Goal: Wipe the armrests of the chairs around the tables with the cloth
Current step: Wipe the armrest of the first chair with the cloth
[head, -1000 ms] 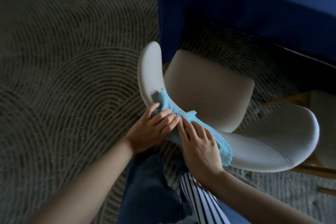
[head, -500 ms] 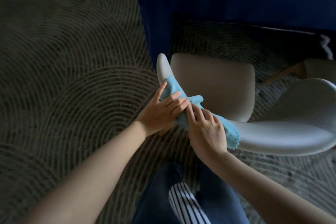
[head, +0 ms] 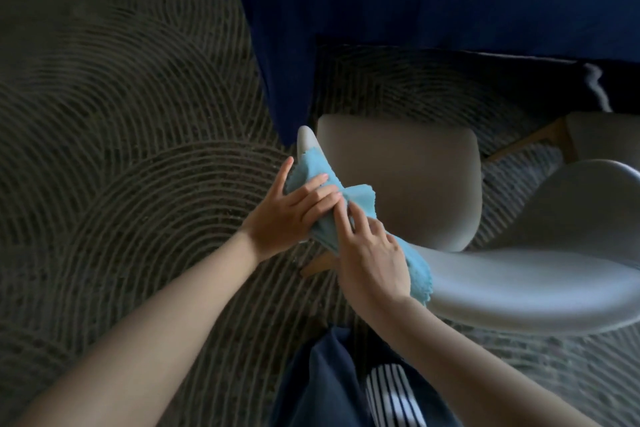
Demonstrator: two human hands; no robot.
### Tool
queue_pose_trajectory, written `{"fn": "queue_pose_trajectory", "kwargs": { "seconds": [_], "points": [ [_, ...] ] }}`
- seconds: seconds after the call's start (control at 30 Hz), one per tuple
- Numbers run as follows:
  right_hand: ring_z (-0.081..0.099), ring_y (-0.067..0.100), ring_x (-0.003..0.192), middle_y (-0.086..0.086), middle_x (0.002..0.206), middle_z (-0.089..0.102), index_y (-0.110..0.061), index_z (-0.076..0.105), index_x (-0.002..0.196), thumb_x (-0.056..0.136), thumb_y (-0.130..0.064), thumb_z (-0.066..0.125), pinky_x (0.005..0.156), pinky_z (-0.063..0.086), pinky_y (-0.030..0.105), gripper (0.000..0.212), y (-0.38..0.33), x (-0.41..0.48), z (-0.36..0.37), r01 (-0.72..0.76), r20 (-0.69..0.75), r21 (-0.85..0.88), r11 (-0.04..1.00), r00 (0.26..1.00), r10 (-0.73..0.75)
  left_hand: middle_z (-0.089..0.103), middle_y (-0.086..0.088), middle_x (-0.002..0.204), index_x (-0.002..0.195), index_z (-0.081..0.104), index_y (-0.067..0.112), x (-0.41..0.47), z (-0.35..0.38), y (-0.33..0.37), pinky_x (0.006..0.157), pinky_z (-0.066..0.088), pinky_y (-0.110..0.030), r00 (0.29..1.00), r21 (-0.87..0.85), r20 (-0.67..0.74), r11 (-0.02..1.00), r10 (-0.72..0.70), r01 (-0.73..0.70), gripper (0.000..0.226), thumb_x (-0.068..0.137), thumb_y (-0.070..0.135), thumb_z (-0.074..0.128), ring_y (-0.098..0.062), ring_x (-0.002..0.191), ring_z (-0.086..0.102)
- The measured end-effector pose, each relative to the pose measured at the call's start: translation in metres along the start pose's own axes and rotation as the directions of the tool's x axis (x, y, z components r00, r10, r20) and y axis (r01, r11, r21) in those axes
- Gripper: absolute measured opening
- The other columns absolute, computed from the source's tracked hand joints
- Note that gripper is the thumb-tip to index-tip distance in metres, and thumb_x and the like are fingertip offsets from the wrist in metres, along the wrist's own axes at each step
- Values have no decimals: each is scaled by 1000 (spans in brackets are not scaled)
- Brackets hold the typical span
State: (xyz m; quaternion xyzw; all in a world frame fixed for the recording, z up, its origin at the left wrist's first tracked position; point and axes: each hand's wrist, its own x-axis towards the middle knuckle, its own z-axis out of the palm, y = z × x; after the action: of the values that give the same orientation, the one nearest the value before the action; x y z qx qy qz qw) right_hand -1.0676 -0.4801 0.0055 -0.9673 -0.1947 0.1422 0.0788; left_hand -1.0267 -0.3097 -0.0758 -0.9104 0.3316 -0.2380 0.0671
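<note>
A light blue cloth [head: 317,168] lies draped over the left armrest [head: 304,138] of a grey shell chair [head: 398,184], just short of the armrest's tip. My left hand [head: 289,213] presses the cloth from the outer side with fairly straight fingers, thumb raised along the edge. Beside it, nearer the chair's back, my right hand [head: 375,262] rests its fingers over the cloth. The cloth's tail [head: 420,274] hangs past my right hand onto the curved backrest [head: 536,288].
A table under a dark blue tablecloth [head: 415,10] stands right behind the chair. A second grey chair with a wooden leg [head: 595,139] is at the right edge. Patterned carpet [head: 121,149] covers the floor to the left. My legs are at the bottom.
Both hands have slid the cloth along the armrest from its middle toward the tip. The last half second shows little further movement.
</note>
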Motion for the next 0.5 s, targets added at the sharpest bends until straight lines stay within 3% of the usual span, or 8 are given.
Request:
{"fn": "queue_pose_trajectory", "kwargs": {
  "seconds": [0.27,0.43,0.5],
  "points": [
    [44,25,115,-2,144,28,-23,2,148,82,-26,71,90,41,36,96,-15,37,6,-60,-13,80,995,998,61,38,-12,138,129,35,4,2,16,-31,104,32,-63,995,-59,85,997,-43,49,48,92,28,54,-26,133,38],
    [45,28,110,1,138,32,-19,5,149,86,-12,54,74,31,34,81,-26,63,1,-118,1,109,987,993,119,50,-10,136,134,43,1,10,18,-54,102,34,-61,954,-89,296,993,-45,75,46,94,23,33,-25,133,42],
    [45,29,110,2,135,33,-19,6,149,86,-12,53,72,30,36,80,-31,75,-1,-157,29,120,980,988,155,45,-10,138,135,35,1,13,17,-65,101,35,-58,925,-126,378,988,-34,87,53,90,29,28,-24,134,41]
  ]
}}
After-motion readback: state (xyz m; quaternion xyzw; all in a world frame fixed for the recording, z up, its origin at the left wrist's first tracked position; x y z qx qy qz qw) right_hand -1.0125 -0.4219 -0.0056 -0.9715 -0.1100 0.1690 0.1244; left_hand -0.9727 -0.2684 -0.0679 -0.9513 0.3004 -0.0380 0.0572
